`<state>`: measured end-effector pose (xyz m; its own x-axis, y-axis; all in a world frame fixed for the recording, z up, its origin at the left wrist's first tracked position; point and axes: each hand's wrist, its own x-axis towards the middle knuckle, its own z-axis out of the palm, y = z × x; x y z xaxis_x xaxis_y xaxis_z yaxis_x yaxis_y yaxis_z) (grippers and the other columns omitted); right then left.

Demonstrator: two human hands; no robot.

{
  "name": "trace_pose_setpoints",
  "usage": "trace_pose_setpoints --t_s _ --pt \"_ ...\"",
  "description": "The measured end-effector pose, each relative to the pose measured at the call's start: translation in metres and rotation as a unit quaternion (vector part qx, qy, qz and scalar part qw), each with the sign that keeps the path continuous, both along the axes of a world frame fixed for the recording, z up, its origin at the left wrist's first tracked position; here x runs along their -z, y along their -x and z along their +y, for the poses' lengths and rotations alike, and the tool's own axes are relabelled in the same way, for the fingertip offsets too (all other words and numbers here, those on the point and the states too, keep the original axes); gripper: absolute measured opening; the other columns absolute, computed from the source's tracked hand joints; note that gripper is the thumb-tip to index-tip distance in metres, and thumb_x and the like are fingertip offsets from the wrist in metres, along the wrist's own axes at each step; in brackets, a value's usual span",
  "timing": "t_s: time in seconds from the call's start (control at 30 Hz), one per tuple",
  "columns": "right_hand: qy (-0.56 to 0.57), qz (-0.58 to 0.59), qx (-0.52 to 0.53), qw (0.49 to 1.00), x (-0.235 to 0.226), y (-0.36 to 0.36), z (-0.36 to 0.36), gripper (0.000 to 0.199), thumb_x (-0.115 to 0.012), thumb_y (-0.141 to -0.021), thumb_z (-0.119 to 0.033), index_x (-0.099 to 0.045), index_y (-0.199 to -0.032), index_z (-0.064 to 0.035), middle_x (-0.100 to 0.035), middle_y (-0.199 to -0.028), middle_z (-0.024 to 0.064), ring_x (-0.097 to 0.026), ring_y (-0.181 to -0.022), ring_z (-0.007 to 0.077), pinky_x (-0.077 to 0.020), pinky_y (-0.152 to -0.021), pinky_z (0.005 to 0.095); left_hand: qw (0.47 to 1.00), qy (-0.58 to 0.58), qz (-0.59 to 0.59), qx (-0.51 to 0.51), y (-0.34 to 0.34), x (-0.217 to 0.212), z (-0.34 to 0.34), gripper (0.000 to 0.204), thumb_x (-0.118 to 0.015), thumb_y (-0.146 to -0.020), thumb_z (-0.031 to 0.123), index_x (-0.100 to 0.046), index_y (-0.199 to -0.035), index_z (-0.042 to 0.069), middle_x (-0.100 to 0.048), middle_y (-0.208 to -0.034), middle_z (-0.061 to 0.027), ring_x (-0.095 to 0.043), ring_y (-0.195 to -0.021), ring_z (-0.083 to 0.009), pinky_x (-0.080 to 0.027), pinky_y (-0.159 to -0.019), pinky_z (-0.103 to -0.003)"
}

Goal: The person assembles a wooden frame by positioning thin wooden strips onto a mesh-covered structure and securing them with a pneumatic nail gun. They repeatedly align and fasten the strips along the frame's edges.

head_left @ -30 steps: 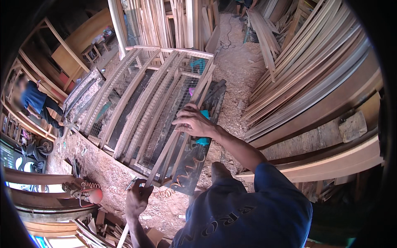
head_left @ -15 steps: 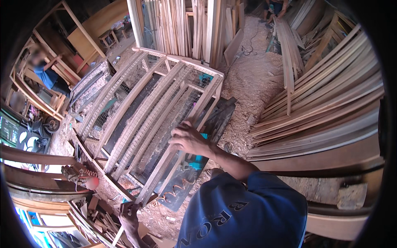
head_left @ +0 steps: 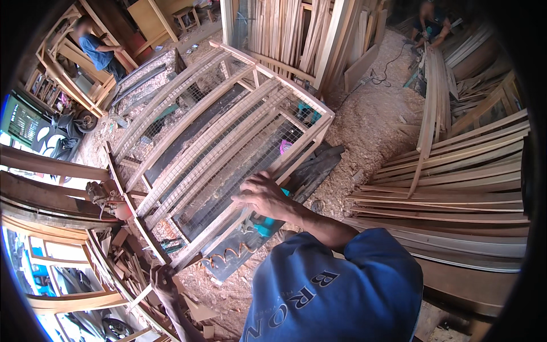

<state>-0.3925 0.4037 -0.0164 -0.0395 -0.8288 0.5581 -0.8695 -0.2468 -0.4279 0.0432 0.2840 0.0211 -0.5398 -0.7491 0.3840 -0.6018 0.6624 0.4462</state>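
Note:
A large wooden frame (head_left: 196, 242) with slightly bowed slats and wire mesh lies in front of me on a dark work surface. My right hand (head_left: 261, 196) is closed over its near side rail, about midway along, with the forearm reaching in from the right. At the rail's lower left end, my left hand (head_left: 163, 282) grips the frame's corner; its fingertips are partly hidden. Below the rail, close to my right hand, is a teal tool (head_left: 265, 226). An orange coiled hose (head_left: 228, 255) lies beneath the frame's near end.
Long boards (head_left: 450, 202) are stacked on the right, with upright planks (head_left: 285, 37) behind the frame. Wood scraps (head_left: 122, 259) lie at lower left. Shavings cover the floor (head_left: 370, 119). One person (head_left: 97, 50) stands far left; another (head_left: 431, 25) crouches far right.
My view has turned, so the background sits farther right at the top and higher at the left. Both hands keep their places on the frame.

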Motion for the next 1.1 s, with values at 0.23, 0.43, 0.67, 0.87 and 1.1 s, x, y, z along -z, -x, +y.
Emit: trace_pose_setpoints --t_s 0.23,0.43,0.67,0.87,1.1 --pt "0.048 0.029 -0.009 0.998 0.013 0.000 0.001 0.044 -0.079 -0.082 -0.018 -0.071 -0.126 -0.0215 -0.061 -0.102 0.0025 -0.060 -0.100 0.0206 -0.0409 -0.096 0.0451 0.999 0.038 -0.029 0.021 -0.004 0.008 -0.004 0.009 -0.069 -0.091 0.010 -0.071 -0.097 0.003 -0.069 -0.094 -0.0135 -0.067 -0.089 -0.0339 -0.055 -0.078 -0.045" --pt "0.058 0.093 -0.024 0.994 0.018 0.008 -0.003 0.047 -0.079 -0.084 -0.022 -0.069 -0.130 -0.0223 -0.061 -0.104 0.0029 -0.060 -0.101 0.0208 -0.0413 -0.099 0.0462 1.000 0.027 -0.011 0.005 -0.011 0.024 -0.007 0.010 -0.066 -0.093 0.010 -0.072 -0.098 0.004 -0.068 -0.092 -0.0141 -0.067 -0.090 -0.0338 -0.055 -0.079 -0.045" --pt "0.029 0.098 -0.021 0.995 0.017 0.008 -0.002 0.048 -0.077 -0.086 -0.028 -0.067 -0.133 -0.0230 -0.061 -0.105 0.0022 -0.060 -0.102 0.0205 -0.0412 -0.099 0.0450 1.000 0.027 -0.016 0.005 -0.013 0.027 -0.014 0.013 -0.066 -0.094 0.016 -0.071 -0.097 0.005 -0.068 -0.094 -0.0139 -0.067 -0.090 -0.0332 -0.054 -0.078 -0.045" --pt "0.050 0.110 -0.026 0.992 0.021 0.011 0.002 0.048 -0.077 -0.087 -0.028 -0.067 -0.134 -0.0232 -0.062 -0.110 0.0024 -0.060 -0.111 0.0184 -0.0421 -0.102 0.0447 0.999 0.036 -0.012 -0.006 -0.002 0.020 -0.005 0.022 -0.074 -0.092 0.025 -0.071 -0.097 0.003 -0.068 -0.095 -0.0141 -0.066 -0.090 -0.0341 -0.054 -0.079 -0.046" --pt "0.063 0.098 -0.034 0.993 0.024 0.019 0.002 0.041 -0.076 -0.089 -0.028 -0.070 -0.129 -0.0221 -0.066 -0.112 -0.0002 -0.062 -0.113 0.0182 -0.0424 -0.104 0.0443 0.998 0.060 -0.021 -0.012 0.008 0.014 0.001 0.032 -0.084 -0.083 0.026 -0.071 -0.097 0.001 -0.065 -0.090 -0.0137 -0.065 -0.088 -0.0341 -0.052 -0.078 -0.046"
